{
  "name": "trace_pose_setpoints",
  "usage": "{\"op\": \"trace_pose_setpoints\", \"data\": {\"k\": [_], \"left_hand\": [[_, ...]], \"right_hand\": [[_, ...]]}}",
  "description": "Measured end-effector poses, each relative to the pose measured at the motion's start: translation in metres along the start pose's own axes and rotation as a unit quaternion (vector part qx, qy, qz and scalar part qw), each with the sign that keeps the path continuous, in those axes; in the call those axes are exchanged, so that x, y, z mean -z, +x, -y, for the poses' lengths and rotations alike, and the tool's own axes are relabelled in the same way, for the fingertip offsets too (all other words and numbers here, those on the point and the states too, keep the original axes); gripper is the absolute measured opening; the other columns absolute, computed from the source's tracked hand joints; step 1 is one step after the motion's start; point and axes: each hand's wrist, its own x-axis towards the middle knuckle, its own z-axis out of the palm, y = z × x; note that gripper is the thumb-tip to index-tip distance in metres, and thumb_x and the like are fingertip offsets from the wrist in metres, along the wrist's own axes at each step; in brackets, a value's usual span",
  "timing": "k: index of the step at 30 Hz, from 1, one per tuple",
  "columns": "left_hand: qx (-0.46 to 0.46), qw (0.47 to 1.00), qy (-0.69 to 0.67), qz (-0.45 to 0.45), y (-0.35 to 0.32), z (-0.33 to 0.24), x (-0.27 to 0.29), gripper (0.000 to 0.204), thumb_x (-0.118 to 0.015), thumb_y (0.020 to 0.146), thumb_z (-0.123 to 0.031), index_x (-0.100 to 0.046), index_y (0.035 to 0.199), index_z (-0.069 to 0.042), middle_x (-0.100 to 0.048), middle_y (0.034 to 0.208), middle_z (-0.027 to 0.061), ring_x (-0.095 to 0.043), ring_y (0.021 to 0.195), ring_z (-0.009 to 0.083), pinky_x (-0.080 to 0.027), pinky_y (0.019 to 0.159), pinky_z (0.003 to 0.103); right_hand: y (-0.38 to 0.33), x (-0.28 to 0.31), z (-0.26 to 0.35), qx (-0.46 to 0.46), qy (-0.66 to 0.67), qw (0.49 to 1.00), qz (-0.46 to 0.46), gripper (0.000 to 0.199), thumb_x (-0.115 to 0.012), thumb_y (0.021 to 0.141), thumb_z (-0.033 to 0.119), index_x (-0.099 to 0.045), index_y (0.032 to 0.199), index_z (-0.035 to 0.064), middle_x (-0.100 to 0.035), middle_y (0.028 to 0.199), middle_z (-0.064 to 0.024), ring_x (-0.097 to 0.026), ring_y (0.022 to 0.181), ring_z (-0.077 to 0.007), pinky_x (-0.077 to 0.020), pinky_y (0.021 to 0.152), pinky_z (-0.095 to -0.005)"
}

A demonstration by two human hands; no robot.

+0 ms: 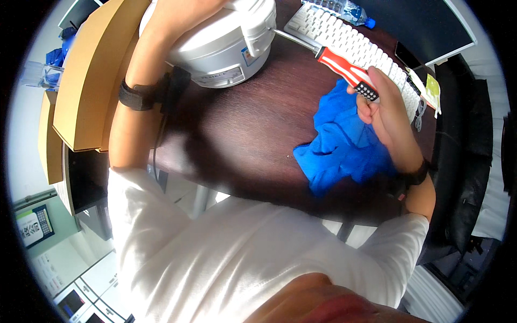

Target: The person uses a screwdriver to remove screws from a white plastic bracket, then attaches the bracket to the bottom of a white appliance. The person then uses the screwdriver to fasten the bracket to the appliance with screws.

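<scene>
A white rice cooker (212,51) with a rounded lid and a side handle bracket (257,32) sits on the dark wooden table at the top left of centre. My left hand (188,15) lies over its lid; the fingers run out of the picture at the top. In my right hand (383,107), closed round the end of its grip, is a screwdriver (338,63) with a red, white and black handle. Its metal shaft points left, and the tip reaches the handle bracket, though I cannot tell whether it sits in a screw. Under my right wrist, a crumpled blue cloth (344,140) lies on the table.
Behind the screwdriver stretches a white keyboard (344,35), with a clear plastic bottle (344,11) and a monitor (425,27) beyond. A dark phone (407,55) lies near the monitor. Cardboard boxes (94,75) stand at the left; a black chair (463,161) is at the right.
</scene>
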Motion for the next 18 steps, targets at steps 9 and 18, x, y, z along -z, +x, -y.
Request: {"op": "trace_pose_setpoints", "data": {"k": [9, 18], "left_hand": [[-0.004, 1.0, -0.006, -0.01, -0.002, -0.002, 0.003, 0.037, -0.049, 0.085, -0.031, -0.06, 0.072, 0.001, -0.06, 0.072, 0.0209, -0.058, 0.073, 0.0355, -0.045, 0.069, 0.043], [0.014, 1.0, 0.001, 0.005, -0.001, -0.002, 0.001, 0.038, -0.049, 0.085, -0.031, -0.06, 0.07, 0.002, -0.059, 0.071, 0.021, -0.058, 0.071, 0.0363, -0.045, 0.067, 0.044]], "right_hand": [[-0.004, 0.0, 0.011, -0.149, 0.054, 0.987, -0.023, 0.027, -0.052, 0.091, 0.027, -0.046, 0.098, 0.0018, -0.051, 0.064, -0.0073, -0.034, 0.038, -0.0091, -0.0272, 0.035, -0.025], [-0.01, 0.006, -0.013, 0.054, -0.058, 0.997, 0.001, 0.022, -0.052, 0.092, 0.024, -0.046, 0.09, 0.0025, -0.051, 0.07, -0.0056, -0.041, 0.045, -0.006, -0.0357, 0.041, -0.0224]]}}
